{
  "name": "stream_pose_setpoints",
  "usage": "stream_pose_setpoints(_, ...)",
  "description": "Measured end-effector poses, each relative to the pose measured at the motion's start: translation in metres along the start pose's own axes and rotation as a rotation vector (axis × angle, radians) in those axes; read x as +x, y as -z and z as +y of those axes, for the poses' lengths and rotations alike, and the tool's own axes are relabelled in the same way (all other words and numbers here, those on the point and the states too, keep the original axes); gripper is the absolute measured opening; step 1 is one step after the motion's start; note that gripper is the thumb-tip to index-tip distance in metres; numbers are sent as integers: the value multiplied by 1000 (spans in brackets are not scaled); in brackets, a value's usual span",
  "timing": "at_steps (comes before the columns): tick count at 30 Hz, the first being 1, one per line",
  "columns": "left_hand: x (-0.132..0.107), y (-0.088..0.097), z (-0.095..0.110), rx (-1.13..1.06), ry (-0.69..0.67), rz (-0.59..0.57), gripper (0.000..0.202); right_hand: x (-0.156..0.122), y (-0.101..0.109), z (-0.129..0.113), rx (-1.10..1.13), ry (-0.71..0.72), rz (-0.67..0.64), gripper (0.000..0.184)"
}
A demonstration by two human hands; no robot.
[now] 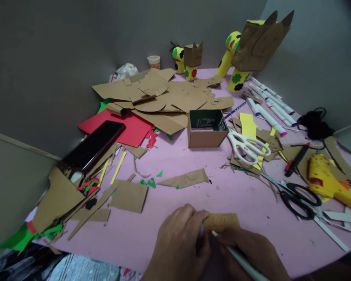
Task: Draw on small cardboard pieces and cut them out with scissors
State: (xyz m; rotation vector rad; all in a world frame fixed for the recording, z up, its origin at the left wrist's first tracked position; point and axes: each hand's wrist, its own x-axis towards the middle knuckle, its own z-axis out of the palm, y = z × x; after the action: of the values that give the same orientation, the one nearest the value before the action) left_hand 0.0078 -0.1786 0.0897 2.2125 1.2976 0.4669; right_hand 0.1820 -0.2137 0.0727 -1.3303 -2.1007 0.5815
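Note:
At the front edge of the pink tabletop, my left hand (181, 240) is closed, its thumb and fingers gripping the left end of a small brown cardboard piece (222, 221). My right hand (248, 249) is closed around a white marker (242, 261) that slants down toward my body. The marker's reddish tip is close to the lower edge of the cardboard; whether they touch I cannot tell. Beyond my hands lies a pointed cardboard strip (184, 180). Farther back stands a small open cardboard box (207, 138), with white-handled scissors (245, 146) beside it.
Cardboard sheets (175, 95) pile up at the back, near red paper (131, 127) and a phone (95, 144). To the right are black-handled scissors (301, 201), a yellow glue gun (324, 179), a cutter (296, 160) and several markers (269, 117). Two yellow spotted figures (236, 80) stand behind.

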Motion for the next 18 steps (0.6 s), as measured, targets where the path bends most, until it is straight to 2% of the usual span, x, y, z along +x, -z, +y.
stream_pose_setpoints(7, 0, 0, 0, 2, 19, -21, 35, -4, 5, 0, 25, -32, 15, 15)
stream_pose_setpoints(13, 0, 0, -1, -4, 22, 4, 35, -6, 4, -1, 43, -66, 122, 16)
stream_pose_setpoints(18, 0, -1, 0, -9, 17, 1, 35, -8, 7, 4, -25, -50, 70, 16)
